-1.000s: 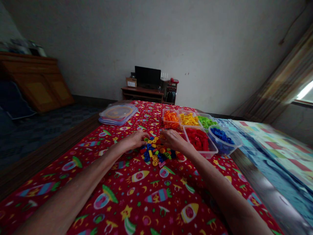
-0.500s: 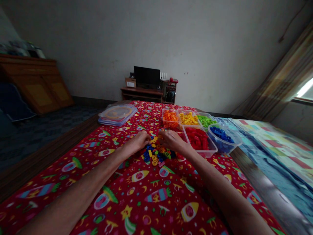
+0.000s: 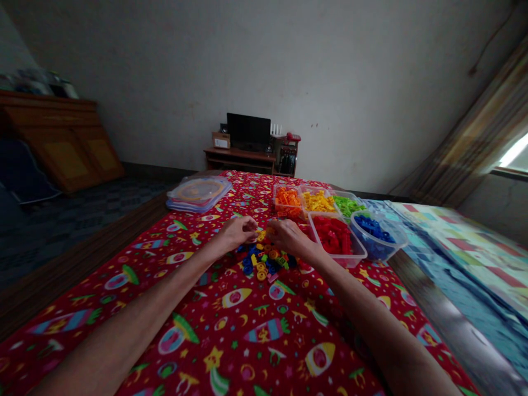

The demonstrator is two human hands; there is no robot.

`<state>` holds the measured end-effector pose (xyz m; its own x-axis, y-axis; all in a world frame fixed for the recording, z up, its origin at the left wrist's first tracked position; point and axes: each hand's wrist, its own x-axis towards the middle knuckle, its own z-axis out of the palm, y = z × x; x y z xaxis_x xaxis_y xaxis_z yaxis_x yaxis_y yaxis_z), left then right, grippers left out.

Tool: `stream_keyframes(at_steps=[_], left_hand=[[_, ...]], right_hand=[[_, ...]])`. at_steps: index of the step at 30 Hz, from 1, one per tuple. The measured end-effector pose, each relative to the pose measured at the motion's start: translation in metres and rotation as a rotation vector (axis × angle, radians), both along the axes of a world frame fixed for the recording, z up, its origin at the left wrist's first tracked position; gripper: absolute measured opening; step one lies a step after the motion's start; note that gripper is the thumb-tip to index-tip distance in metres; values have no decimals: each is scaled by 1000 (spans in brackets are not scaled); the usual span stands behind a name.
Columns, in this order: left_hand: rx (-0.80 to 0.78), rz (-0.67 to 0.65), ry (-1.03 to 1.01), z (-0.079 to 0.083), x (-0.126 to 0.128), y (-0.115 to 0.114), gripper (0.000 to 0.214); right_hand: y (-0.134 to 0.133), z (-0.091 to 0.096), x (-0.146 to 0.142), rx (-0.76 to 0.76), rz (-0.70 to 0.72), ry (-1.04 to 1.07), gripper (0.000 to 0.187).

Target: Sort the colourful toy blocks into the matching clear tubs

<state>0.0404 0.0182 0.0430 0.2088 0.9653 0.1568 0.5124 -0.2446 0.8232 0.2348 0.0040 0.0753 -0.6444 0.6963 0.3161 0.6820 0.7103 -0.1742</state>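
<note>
A small heap of mixed plastic pieces (image 3: 266,259), blue, yellow, orange and red, lies on the red rocket-print cloth (image 3: 247,330). My left hand (image 3: 238,231) hovers at the heap's far left edge with its fingers curled in a pinch. My right hand (image 3: 290,236) is at the heap's far right edge, fingers also curled inward toward the left hand. The two sets of fingertips nearly meet above the yellow pieces. What the fingers hold is too small to name.
Clear tubs sit to the right: red pieces (image 3: 336,235), blue pieces (image 3: 376,231), orange (image 3: 287,200), yellow (image 3: 317,201), green (image 3: 348,205). Stacked clear lids (image 3: 198,192) lie at the far left of the cloth. A patterned mat (image 3: 462,247) runs along the right.
Both hands have lifted slightly and drawn closer together over the far side of the heap; the left hand moved right and up.
</note>
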Motion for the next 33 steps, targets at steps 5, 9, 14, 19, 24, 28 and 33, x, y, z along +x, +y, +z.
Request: stream_keyframes(at_steps=[5,9,14,19,24,28,33], left_hand=[[-156,-23,-258,7,7,-6,48],[-182,-40,-404,10,11,-13,48],[-227,14,-520,8,13,-15,49],[-175,-43,-599,2,19,-17,63],[-197,-37,-712,0,29,-21,70],[-212,-78,-751,1,33,-23,74],[-201,-63,-629,2,34,-22,74]], right_hand=[[3,-1,-10,-136,-7,256,25],[4,0,-11,-222,-34,344,25],[4,3,-9,-210,-74,395,28],[1,-1,-16,-172,-38,372,28],[2,-6,-17,-134,-64,311,22],[-1,0,-17,-177,-114,263,21],[-4,6,-15,-234,-50,244,20]])
